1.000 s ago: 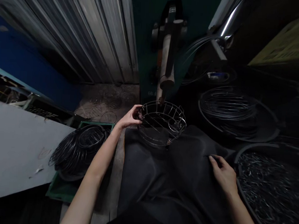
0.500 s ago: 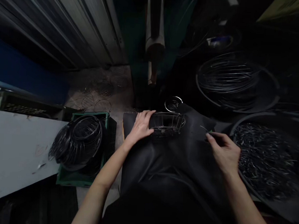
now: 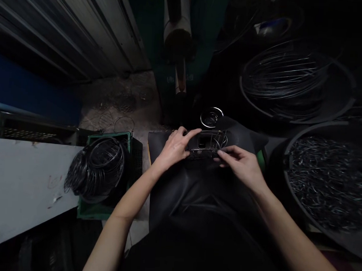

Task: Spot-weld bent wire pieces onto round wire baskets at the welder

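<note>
A round wire cage (image 3: 209, 142) lies on its side on the dark cloth (image 3: 202, 193) over my lap. My left hand (image 3: 174, 148) curls over its left rim and grips it. At the cage's lower right rim, my right hand (image 3: 241, 166) is closed in a pinch; what the fingertips hold, if anything, is too small to make out. A small wire ring (image 3: 211, 116) sits just beyond the cage.
A machine's vertical shaft (image 3: 177, 50) hangs ahead of the cage. A green crate with black wire rings (image 3: 97, 171) stands at my left. A tub of short wire pieces (image 3: 327, 179) is at my right, with a coil of wire (image 3: 287, 80) behind it. A grey surface (image 3: 17, 191) lies far left.
The cage came down from under the machine shaft onto my lap and turned on its side. My right hand moved left from the cloth to the cage's rim.
</note>
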The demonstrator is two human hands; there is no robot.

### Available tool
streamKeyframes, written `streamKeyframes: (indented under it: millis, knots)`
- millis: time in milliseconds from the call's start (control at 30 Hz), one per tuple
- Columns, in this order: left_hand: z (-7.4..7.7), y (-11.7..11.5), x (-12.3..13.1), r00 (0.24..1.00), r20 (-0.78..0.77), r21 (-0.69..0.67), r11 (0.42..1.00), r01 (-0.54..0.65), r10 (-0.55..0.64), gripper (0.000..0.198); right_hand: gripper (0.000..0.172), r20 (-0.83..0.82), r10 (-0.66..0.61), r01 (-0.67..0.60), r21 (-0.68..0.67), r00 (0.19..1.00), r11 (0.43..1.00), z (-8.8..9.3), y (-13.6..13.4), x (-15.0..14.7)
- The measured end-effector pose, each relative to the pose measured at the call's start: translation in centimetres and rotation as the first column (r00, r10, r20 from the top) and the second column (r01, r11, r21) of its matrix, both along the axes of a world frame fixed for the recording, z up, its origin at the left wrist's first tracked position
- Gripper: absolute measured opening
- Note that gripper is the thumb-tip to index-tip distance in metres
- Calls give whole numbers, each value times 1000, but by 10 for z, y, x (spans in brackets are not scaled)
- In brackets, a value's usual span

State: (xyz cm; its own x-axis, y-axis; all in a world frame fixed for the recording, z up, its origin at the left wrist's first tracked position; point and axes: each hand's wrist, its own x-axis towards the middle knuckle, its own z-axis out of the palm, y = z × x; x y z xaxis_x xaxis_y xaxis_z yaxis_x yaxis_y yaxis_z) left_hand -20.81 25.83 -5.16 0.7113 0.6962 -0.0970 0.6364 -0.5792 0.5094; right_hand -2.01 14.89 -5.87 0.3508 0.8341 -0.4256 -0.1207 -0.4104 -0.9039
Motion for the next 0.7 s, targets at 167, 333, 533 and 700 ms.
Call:
streamKeyframes:
  millis: [167, 333, 533, 700]
  knots:
    - [7, -2, -2, 998, 27, -19, 998, -53, 54, 72, 44, -64, 5, -4, 17, 998, 1000, -1, 27, -13]
    - [19, 3, -6, 988, 84, 47, 990, -130, 126, 72, 40, 7, 22, -23, 90, 1000, 996, 9, 44, -20]
    - [26, 12, -12, 974, 129, 101, 974, -202, 189, 75, 42, 56, 49, -55, 114, 997, 992, 23, 61, -34]
    - [26, 19, -20, 967, 150, 150, 962, -229, 207, 76, 42, 149, 71, -92, 137, 986, 986, 25, 74, -42]
